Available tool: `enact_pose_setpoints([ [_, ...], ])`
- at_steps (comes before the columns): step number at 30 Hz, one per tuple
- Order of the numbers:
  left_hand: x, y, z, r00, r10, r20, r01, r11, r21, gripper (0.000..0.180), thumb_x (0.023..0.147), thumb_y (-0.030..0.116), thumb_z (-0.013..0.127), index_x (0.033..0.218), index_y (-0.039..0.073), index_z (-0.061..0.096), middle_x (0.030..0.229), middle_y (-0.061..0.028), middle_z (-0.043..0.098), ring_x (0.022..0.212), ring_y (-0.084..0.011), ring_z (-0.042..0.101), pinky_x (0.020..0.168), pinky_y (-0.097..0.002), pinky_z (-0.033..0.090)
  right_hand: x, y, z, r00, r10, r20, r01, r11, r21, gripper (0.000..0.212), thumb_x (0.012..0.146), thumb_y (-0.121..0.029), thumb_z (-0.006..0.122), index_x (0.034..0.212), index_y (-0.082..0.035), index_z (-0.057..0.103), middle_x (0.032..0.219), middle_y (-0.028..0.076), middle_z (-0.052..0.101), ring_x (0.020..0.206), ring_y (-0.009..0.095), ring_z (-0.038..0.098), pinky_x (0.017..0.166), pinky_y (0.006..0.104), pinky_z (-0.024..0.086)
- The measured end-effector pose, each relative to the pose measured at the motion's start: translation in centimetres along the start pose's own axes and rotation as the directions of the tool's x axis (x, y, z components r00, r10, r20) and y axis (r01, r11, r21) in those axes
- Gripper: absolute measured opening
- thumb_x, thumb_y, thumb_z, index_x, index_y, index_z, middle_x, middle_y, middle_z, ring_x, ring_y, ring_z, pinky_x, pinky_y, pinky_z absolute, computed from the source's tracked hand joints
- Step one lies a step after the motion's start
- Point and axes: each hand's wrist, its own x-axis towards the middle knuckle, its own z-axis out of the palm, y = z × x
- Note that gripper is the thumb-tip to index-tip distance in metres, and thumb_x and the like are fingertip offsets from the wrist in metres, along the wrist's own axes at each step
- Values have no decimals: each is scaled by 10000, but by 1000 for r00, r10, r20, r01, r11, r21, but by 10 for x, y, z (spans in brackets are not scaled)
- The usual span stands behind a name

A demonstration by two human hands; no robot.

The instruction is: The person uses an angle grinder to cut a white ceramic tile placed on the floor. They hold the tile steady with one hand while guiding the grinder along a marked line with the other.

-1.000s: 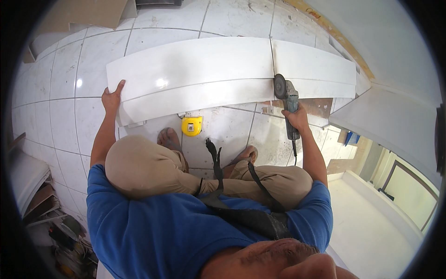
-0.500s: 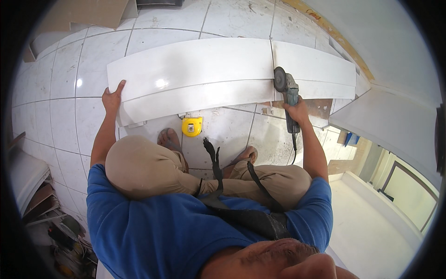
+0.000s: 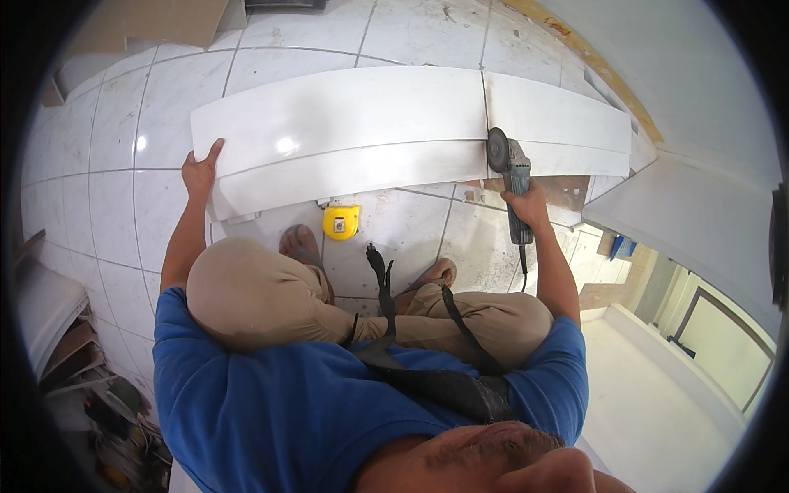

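A long white panel [image 3: 345,119] with a lengthwise step lies across the tiled floor in front of me. My left hand [image 3: 200,171] grips its left end, thumb on top and fingers round the edge. My right hand [image 3: 526,203] is wrapped round the body of an angle grinder [image 3: 517,171]. The grinder's dark disc [image 3: 498,149] is at the near part of the panel, beside a dark line [image 3: 486,103] running across it. Whether the disc touches the panel cannot be made out. A power cord trails from the grinder's lower end.
A yellow tape measure [image 3: 340,223] lies on the floor near my feet. A brown board piece [image 3: 559,191] shows under the panel's right part. White cabinet-like panels [image 3: 682,222] stand at right. Tools and cables [image 3: 123,427] are heaped at lower left; brown sheets [image 3: 156,25] lie at far left.
The grinder and my right hand have come slightly nearer to me along the dark line. My left hand keeps its place on the panel's end.
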Motion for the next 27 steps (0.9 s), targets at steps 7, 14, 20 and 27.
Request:
enact_pose_setpoints([
  [7,-2,3,-2,1000,17,7,-18,1000,8,792,715,603,859,1090,-76,696,1039,-180,749,968,-266,716,891,-358,543,5,2,2,999,-28,-38,28,1000,0,660,684,-309,832,1182,71,624,1015,214,724,911,300,700,825,395,546],
  [14,-1,2,-2,1000,-2,-5,2,999,39,803,711,615,855,1090,-75,695,1039,-183,749,967,-275,717,890,-363,545,12,-8,0,999,10,-52,-11,999,-32,704,676,-333,832,1210,68,612,1029,222,725,930,311,706,843,393,547],
  [20,-1,1,-3,1000,-2,2,2,999,41,804,711,613,856,1092,-76,694,1040,-184,749,970,-270,718,889,-361,545,13,-16,0,998,-10,-56,8,1000,-26,728,686,-348,834,1237,69,604,1044,234,723,946,317,707,856,394,545],
  [27,-5,7,-3,1000,23,3,-23,1000,-8,769,721,568,871,1087,-84,693,1041,-189,746,968,-273,716,892,-357,543,20,-20,-3,999,33,-31,-34,999,-28,746,684,-348,821,1251,74,581,1102,277,704,1022,379,695,904,421,538],
])
